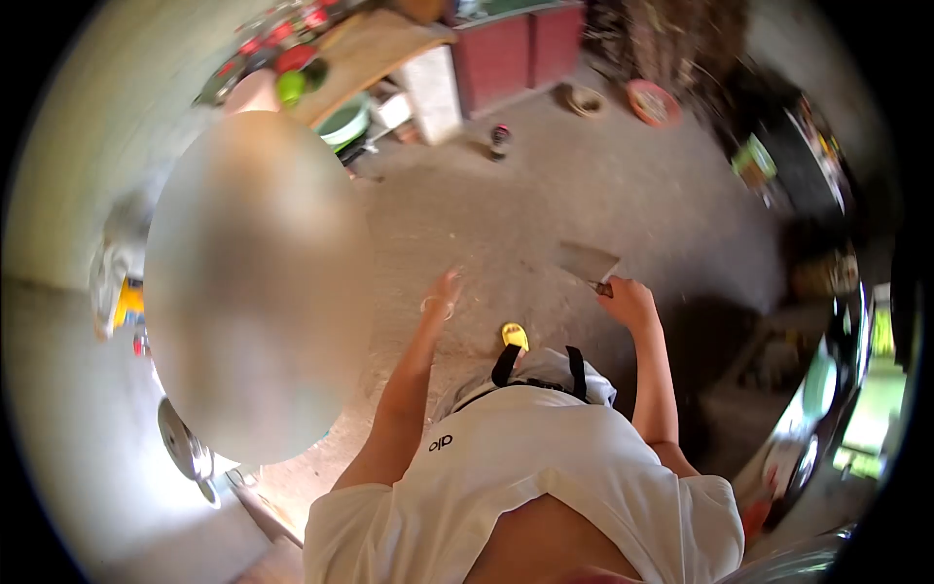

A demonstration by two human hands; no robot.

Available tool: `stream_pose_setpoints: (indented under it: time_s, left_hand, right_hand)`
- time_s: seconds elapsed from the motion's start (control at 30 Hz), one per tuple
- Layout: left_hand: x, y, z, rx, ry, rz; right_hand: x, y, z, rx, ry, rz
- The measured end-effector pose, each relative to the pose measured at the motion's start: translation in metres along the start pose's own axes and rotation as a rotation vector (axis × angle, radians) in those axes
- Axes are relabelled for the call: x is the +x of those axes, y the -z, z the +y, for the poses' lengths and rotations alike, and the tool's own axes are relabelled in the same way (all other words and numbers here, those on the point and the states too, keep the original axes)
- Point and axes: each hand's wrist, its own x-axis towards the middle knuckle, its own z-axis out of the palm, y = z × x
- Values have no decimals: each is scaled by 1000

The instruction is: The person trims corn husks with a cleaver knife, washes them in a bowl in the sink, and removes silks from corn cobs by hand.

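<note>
One broad-bladed tool (pixel 587 261) grasped in the right hand (pixel 628 304), the left hand (pixel 446 289) released

Nearest, the person's white shirt (pixel 555 453) spreads below both forearms. The right hand is wrapped round the tool's handle, the blade pointing forward and to the left above the floor (pixel 467 214). Well apart from it, the left hand looks loosely unfolded, its fingers somewhat blurred. Between the hands and closer to the body, a yellow slipper (pixel 515 337) shows on one foot. Farther out, a dark bottle (pixel 500 142) is on the floor, near a wooden surface (pixel 379 49) with a bright green item (pixel 291 88) at its left end. Beyond are a dark red cabinet (pixel 496 58) and, to its right, a round basket (pixel 585 100) just beside an orange basin (pixel 653 102)
</note>
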Motion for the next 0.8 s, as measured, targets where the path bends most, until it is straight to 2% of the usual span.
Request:
stream_pose_setpoints:
  time_s: [0.03, 0.07, 0.1, 0.13, 0.17, 0.2, 0.27, 0.33, 0.37, 0.43, 0.47, 0.53, 0.57, 0.6, 0.67, 0.7, 0.77, 0.8]
  left_hand:
    - [-12, 26, -24, 469, 175, -48]
    - [-6, 41, -77, 596, 212, -210]
    - [1, 25, -145, 368, 391, -85]
    - [-16, 62, -151, 66, 554, -201]
    - [-34, 81, -160, 67, 601, -98]
    - [-52, 92, -172, 74, 644, 10]
    - [-69, 93, -213, 16, 813, 3]
    - [-74, 62, -279, -9, 970, -131]
    - [-74, 57, -293, -32, 1028, -197]
    - [-52, 70, -296, -98, 1051, -249]
    - [-35, 78, -297, -117, 1037, -253]
    - [9, 110, -298, -108, 969, -222]
    - [39, 134, -303, -87, 918, -177]
    - [70, 160, -307, -67, 859, -116]
    - [132, 213, -318, -154, 823, 56]
    - [159, 230, -328, -340, 868, 198]
    - [210, 274, -332, -246, 713, 293]
    - [230, 292, -329, -242, 714, 296]
  right_hand:
    - [38, -1, -11, -130, 17, -112]
    - [73, 0, -25, -149, 65, -120]
    - [103, 0, -44, 0, 90, -27]
    - [130, -3, -57, 153, 111, 54]
    - [164, -13, -67, 137, 147, 29]
    - [201, -24, -74, 248, 146, -27]
    - [266, -28, -99, 345, 162, -99]
    - [324, -27, -134, 135, 91, -267]
    - [349, -41, -152, 136, 98, -268]
    - [390, -69, -182, 756, -98, -267]
    - [413, -68, -194, 742, -105, -271]
    - [459, -58, -235, 840, -301, -457]
    - [485, -58, -250, 1021, -366, -482]
    - [509, -62, -271, 1020, -359, -482]
    - [542, -76, -308, 958, -55, -161]
    - [560, -72, -328, 950, 21, -97]
    - [614, -69, -362, 952, 103, -29]
    - [645, -73, -373, 835, 173, 40]
